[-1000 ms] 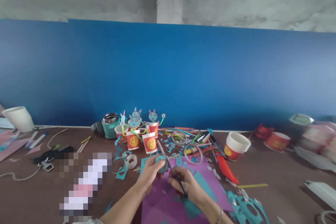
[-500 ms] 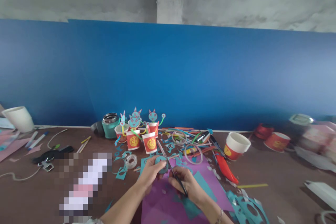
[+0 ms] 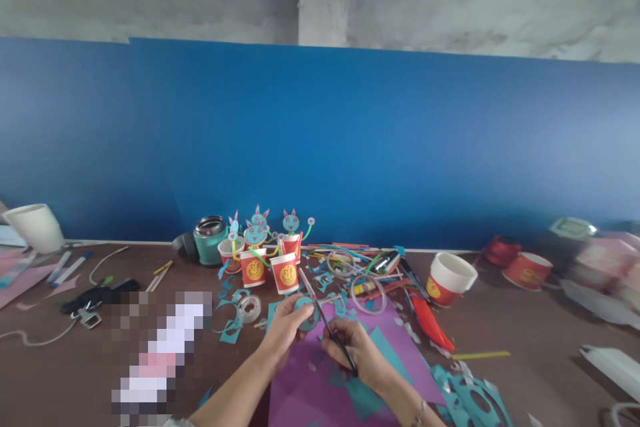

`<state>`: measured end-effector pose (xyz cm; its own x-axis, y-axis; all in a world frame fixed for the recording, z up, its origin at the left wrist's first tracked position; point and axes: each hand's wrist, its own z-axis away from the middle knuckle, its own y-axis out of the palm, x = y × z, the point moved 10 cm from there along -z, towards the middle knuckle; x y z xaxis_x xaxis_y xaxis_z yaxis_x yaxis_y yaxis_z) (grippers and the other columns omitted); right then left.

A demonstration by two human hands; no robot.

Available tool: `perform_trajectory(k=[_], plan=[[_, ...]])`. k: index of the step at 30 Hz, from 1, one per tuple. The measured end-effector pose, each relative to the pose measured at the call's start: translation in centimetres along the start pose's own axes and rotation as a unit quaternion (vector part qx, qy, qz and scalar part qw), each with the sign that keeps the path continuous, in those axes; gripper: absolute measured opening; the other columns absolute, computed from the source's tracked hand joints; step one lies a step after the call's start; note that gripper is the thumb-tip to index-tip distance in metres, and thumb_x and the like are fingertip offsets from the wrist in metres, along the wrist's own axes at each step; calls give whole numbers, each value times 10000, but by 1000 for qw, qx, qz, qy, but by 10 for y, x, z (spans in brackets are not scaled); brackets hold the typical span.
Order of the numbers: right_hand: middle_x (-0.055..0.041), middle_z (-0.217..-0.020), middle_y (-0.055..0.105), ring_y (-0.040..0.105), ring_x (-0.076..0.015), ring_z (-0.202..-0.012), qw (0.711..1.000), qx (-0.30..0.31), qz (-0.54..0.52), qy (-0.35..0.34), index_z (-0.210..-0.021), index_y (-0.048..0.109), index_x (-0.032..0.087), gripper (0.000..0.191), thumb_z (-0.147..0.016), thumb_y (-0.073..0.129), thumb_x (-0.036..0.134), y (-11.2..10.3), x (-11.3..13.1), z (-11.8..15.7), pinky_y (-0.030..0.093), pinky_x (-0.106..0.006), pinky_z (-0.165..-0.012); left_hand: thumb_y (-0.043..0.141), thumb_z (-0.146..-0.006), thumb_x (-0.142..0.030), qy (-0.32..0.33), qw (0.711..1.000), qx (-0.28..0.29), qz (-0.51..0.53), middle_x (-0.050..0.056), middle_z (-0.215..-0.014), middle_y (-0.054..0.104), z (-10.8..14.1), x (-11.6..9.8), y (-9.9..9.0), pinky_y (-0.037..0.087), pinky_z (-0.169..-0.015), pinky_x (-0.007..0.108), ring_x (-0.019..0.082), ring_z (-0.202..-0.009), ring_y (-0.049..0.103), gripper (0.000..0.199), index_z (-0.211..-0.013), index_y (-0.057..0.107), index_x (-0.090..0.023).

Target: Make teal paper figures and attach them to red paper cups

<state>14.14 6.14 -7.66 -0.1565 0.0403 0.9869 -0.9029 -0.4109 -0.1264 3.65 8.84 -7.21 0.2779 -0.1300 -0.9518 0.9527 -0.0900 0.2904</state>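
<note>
Since the earlier frame, half a second ago, the left hand (image 3: 281, 332) has turned and shifted very slightly, carrying its blue paper disc (image 3: 307, 320) a touch leftward; the right hand (image 3: 357, 351) and its scissors (image 3: 342, 347) have hardly moved, and the things around them lie as before.

Of the containers on the tabletop (image 3: 545, 330), a cluster of red-and-white paper cups stands towards the far edge, left of centre. 4 blue cat-like paper faces rise at these cups, with coloured stems among them; 2 cups at the front, the left cup (image 3: 253, 269) and the right cup (image 3: 285, 275), show gold emblems. Just beside the cluster, a teal jar (image 3: 210, 250) stands open, its contents hidden. Towards the right edge, a cup stack (image 3: 453, 278) has a white cup nested in a red-and-white cup. A plain white cup (image 3: 35, 228) sits at the far left.

The disc is small and round, with dark marks too blurred to read. It is above the far edge of a purple sheet (image 3: 307, 387), pinched between the left thumb and fingers. The right fingers wrap the black scissor handles; the blades lie close to the disc's right edge, but whether they touch it I cannot tell.
</note>
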Motion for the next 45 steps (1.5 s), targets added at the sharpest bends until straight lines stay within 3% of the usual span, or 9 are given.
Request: perform_trajectory(k=[18,31,36,39,42,45], plan=[[86,-465,424,367,-37,-335,1000,10,8,-3,-704,504,169,227,-736,602,372,0,-5,-2,320,-146,-330,714,-562,-375,-33,999,-13,21,-80,-457,450,2,4,-3,161,-364,171,36,-373,310,276,-649,561,-164],[91,-452,401,349,-40,-330,999,21,33,-8,-704,499,173,257,-744,602,404,0,-6,-1,273,-146,-306,739,-523,-381,-37,999,-6,16,-67,-453,476,-2,6,-7,213,-392,180,45,-381,358,297,-587,557,-154],[94,-439,400,345,-43,-318,999,6,44,14,-699,511,178,194,-723,601,348,-2,-11,-1,259,-144,-281,736,-551,-385,-38,999,-2,20,-75,-421,461,0,3,-6,195,-376,183,39,-354,312,292,-597,564,-154],[99,-399,379,333,-43,-304,999,-17,42,17,-660,512,177,192,-711,603,338,-6,-10,-3,268,-145,-282,720,-580,-390,-37,999,17,29,-56,-452,498,1,1,-2,248,-403,182,54,-386,372,283,-595,571,-151],[93,-398,389,337,-43,-310,996,-85,7,-2,-636,508,175,270,-672,655,399,-21,-4,-5,290,-157,-296,692,-621,-352,-9,998,49,-39,-21,-548,584,3,0,7,343,-473,198,97,-478,485,219,-671,625,-150],[81,-391,417,365,-58,-315,989,-140,-30,-31,-668,530,170,355,-638,685,488,-37,0,-5,307,-180,-316,666,-656,-279,61,976,67,-199,29,-735,675,7,-5,16,419,-585,237,169,-647,591,209,-833,671,-169]])
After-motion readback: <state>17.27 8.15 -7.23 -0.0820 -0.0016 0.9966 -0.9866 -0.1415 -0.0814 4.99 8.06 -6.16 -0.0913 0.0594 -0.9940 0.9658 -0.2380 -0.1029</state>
